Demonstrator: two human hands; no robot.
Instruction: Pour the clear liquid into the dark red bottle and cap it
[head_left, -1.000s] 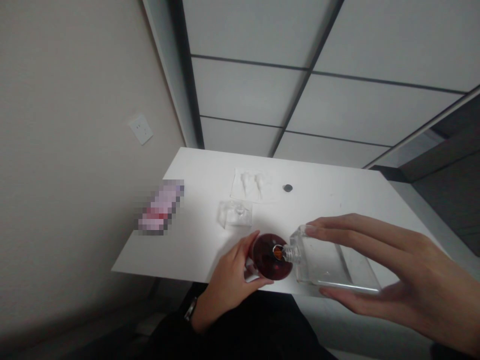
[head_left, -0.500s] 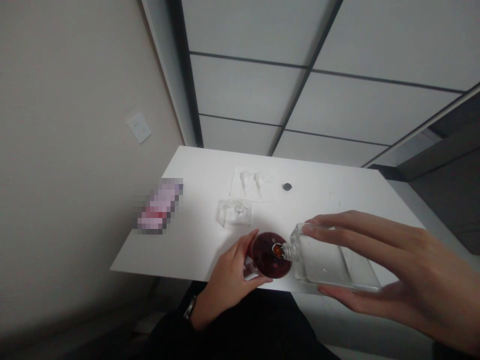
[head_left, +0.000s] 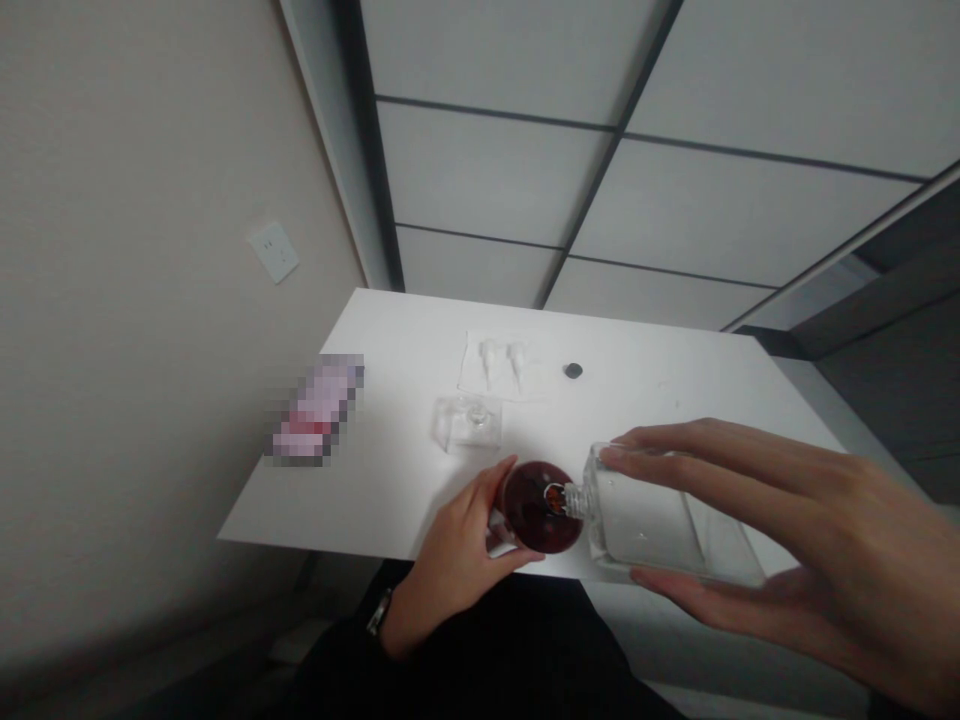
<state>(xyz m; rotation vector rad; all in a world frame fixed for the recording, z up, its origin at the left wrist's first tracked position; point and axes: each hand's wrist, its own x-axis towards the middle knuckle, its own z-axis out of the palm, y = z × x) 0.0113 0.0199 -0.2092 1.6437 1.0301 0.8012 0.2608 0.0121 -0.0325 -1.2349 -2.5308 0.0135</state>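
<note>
While the left hand curls around a round glass of dark red liquid, its thumb on the near side and its fingers on the far side, the right hand grips a clear rectangular bottle between fingers above and thumb below. Both hands are clamped on what they hold and stand apart from each other, one on each side of the bottle's neck. The glass is at the near edge of the white table, a little right of its middle, and the bottle lies tilted on its side to the right of it, with its threaded neck pointing left and its mouth over the glass. An orange-brown patch shows at that mouth, though I cannot tell whether liquid is running there. Beyond the left hand sits a small clear square container with a round neck. Farther back, two white nozzle-like pieces lie side by side on a pale sheet, with a dark round cap to their right. At the table's left edge lies a pixelated pink object.
</note>
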